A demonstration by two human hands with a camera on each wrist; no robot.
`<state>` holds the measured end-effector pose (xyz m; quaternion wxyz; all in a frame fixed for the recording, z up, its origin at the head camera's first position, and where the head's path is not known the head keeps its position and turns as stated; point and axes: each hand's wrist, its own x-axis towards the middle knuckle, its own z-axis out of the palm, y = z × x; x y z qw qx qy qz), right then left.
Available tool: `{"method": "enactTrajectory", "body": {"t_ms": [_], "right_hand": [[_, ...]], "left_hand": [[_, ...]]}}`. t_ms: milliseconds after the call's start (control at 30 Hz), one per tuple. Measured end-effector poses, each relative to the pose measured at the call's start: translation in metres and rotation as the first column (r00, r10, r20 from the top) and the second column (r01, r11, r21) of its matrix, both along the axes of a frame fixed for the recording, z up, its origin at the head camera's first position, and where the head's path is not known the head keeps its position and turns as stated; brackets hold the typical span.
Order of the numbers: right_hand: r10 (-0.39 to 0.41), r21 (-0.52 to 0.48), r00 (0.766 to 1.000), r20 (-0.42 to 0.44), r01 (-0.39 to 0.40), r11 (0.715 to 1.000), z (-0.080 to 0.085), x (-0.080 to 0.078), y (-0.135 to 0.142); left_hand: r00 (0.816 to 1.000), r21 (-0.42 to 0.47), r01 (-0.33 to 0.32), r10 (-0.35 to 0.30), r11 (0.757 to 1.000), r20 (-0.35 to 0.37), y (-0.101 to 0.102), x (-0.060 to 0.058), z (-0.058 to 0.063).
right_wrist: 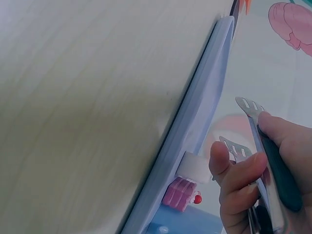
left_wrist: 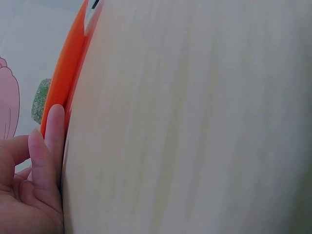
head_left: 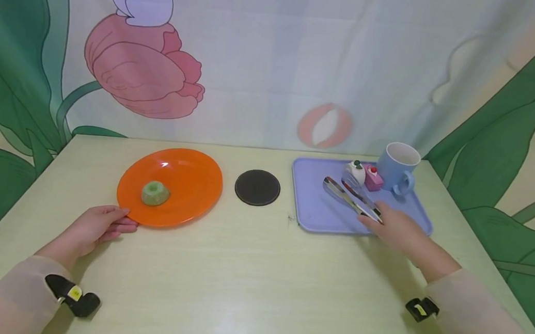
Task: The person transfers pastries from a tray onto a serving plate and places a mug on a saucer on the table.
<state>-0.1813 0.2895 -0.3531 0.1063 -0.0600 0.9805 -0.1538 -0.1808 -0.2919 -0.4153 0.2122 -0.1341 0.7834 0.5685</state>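
With thumb and fingers, my left hand [head_left: 93, 226] pinches the near-left rim of an orange plate [head_left: 191, 185]. On that plate's left part sits a small green toy cake [head_left: 155, 194] with a dimpled top. My right hand [head_left: 401, 232] grips metal tongs [right_wrist: 275, 185] with slotted, fork-like tips and dark green handle parts. The tongs' two arms are spread apart over a lavender tray [head_left: 311, 211], with nothing between the tips. Close beyond the tips, a white toy cake [head_left: 354, 171] and a pink toy cake [head_left: 373, 177] with a red berry stand side by side on the tray.
A light blue mug [head_left: 394, 168] stands at the tray's back right corner, beside the pink cake. Between plate and tray lies a round black coaster [head_left: 257, 187]. A printed curtain [head_left: 256, 62] hangs along the table's [head_left: 241, 268] far edge.
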Motion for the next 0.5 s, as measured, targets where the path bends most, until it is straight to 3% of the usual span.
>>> {"method": "enactTrajectory", "body": {"t_ms": [500], "right_hand": [[-0.033,0.012,0.999,0.038,0.032,0.999,-0.001,0.003,0.016]], "left_hand": [[1.0,0.002,0.016,-0.016,1.0,-0.016,0.0,0.001,0.0]]}}
